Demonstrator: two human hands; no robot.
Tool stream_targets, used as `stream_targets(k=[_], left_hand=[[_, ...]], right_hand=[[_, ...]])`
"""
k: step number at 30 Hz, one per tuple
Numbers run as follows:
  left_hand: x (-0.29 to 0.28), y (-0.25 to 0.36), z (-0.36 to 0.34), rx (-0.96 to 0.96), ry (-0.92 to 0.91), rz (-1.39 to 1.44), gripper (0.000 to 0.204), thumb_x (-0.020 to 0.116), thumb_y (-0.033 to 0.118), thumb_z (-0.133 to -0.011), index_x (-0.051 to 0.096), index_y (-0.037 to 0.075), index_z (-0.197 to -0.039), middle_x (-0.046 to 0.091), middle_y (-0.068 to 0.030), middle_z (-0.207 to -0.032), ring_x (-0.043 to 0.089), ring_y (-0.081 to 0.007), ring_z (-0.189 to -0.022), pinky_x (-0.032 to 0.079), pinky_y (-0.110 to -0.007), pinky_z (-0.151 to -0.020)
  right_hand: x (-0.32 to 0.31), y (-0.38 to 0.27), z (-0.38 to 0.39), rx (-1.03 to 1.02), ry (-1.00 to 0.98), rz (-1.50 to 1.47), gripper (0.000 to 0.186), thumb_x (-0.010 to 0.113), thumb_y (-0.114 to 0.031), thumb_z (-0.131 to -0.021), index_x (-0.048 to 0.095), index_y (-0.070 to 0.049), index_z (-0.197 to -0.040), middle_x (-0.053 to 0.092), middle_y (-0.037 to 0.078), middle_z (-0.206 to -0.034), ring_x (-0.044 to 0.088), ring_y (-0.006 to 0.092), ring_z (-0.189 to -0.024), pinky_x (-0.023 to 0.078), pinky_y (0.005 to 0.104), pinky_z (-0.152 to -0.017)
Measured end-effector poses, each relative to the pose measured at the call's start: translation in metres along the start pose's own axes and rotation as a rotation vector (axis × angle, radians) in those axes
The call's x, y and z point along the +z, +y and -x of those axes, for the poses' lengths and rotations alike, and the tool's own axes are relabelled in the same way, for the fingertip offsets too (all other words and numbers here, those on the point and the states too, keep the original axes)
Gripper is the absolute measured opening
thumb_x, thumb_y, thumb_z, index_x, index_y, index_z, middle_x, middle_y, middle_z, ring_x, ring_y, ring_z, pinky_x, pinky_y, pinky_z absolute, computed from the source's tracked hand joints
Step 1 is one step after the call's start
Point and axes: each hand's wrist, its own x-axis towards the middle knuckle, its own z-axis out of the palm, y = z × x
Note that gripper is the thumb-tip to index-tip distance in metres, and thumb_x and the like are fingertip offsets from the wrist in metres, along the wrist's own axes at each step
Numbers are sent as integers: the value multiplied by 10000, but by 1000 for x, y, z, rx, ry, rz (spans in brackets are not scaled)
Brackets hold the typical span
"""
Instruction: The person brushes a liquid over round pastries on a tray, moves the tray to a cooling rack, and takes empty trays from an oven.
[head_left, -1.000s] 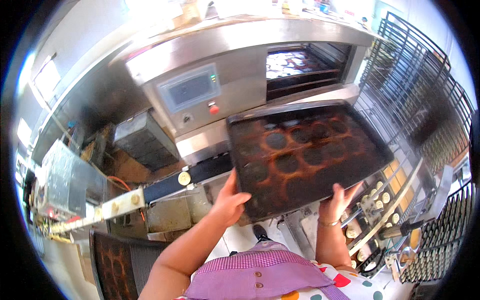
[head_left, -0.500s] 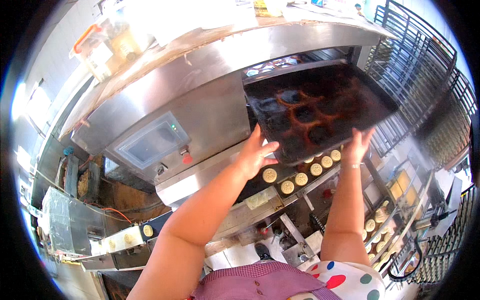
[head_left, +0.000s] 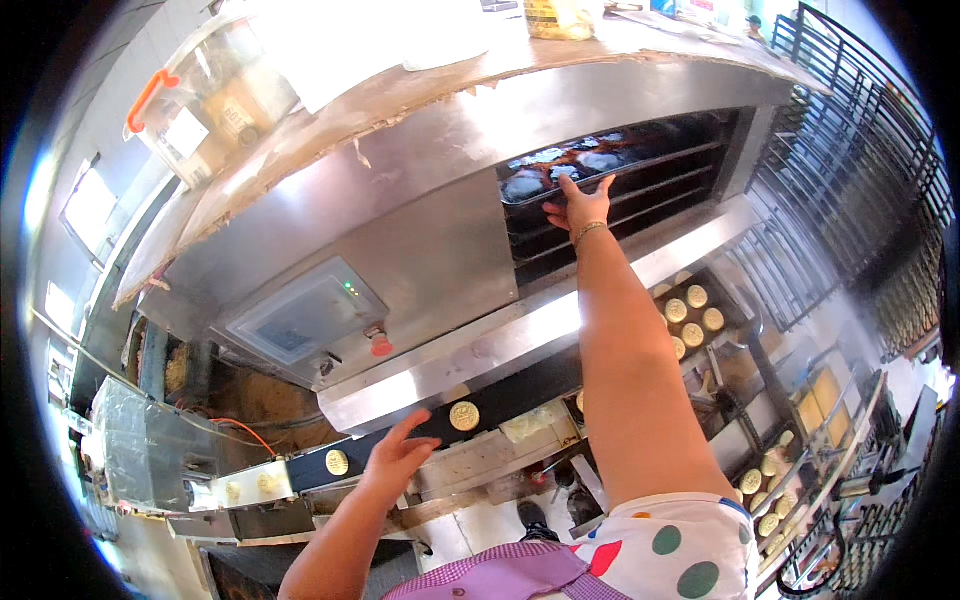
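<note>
Dark metal forms the baking tray [head_left: 625,152], which now lies inside the opening of the steel machine [head_left: 430,230]; half a second ago both hands held a tray just outside. Spread fingers of the right hand [head_left: 584,208] touch its front rim, though I cannot tell whether they grip; the left hand [head_left: 394,463], now away, is open near the black belt [head_left: 515,392]. One clear tub [head_left: 225,105] bears a white label [head_left: 186,134]. Two whole stamped cakes [head_left: 464,416] lie on the belt, at least five more farther right.
</note>
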Motion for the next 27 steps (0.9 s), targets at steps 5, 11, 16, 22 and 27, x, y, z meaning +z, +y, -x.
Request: stream_targets(k=[5,11,16,22,27], left_hand=[[-37,-34,71,-66,207,80,547,574,15,-864,377,39,-1374,483,-101,-1327,596,-173,-1034,458,-265,-850],[-137,-150,240,31,718,-299,383,519,44,-895,479,-12,-1272,532,-112,-1227,540,-190,-1058,416,-299,-905],[-150,-209,446,-12,1258,-946,303,497,96,-917,569,-58,-1168,574,-227,-1169,543,-351,-1066,416,-410,-953],[-110,-367,696,-316,1538,-1620,226,598,192,-879,671,39,-1029,656,-115,-991,619,-268,-878,482,-393,-763],[-120,-371,736,-448,1500,-1217,181,648,144,-767,616,27,-901,595,-108,-927,568,-297,-836,455,-417,-742]], right_hand=[[-27,30,48,71,-220,68,827,691,-266,-822,171,-226,-1464,635,129,-860,637,227,-545,498,339,-412],[-42,149,236,270,-355,378,253,543,-105,-869,568,-100,-1120,628,48,-798,642,199,-687,504,333,-568],[-67,276,373,278,-653,596,213,575,-234,-866,616,-108,-1033,633,50,-776,630,169,-659,505,321,-538],[-35,259,565,581,-782,524,293,554,-224,-887,570,-116,-1158,653,34,-859,628,136,-592,490,289,-494],[-12,269,684,685,-1021,550,315,549,-204,-897,538,-95,-1193,648,27,-861,628,125,-615,481,280,-509]])
